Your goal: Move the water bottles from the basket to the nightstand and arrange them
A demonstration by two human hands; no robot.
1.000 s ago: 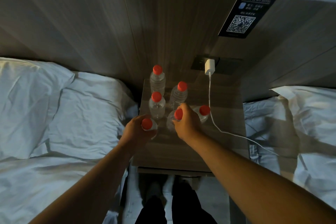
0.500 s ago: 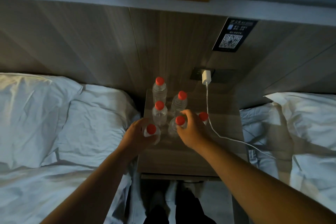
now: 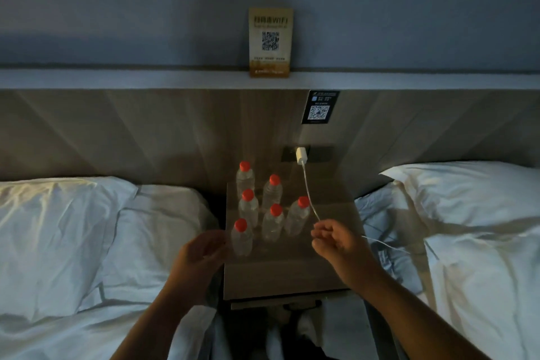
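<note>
Several clear water bottles with red caps stand upright in a cluster on the wooden nightstand (image 3: 280,275). The nearest bottle (image 3: 241,238) is at the front left, another (image 3: 272,223) stands in the middle, and one (image 3: 298,216) is at the right of the group. My left hand (image 3: 198,257) hovers just left of the nearest bottle, fingers apart, holding nothing. My right hand (image 3: 339,242) is right of the group, fingers loosely spread and empty, close to the white cable. No basket is in view.
A white charger (image 3: 301,155) is plugged into the wall socket and its cable (image 3: 309,199) runs down across the nightstand's right side. White pillows and bedding lie on both sides (image 3: 73,228) (image 3: 473,213). A WiFi card (image 3: 270,42) stands on the ledge above.
Both hands have let go of the front bottles and pulled back, left hand to the left, right hand to the right. The view has tilted up, showing the ledge and wall.
</note>
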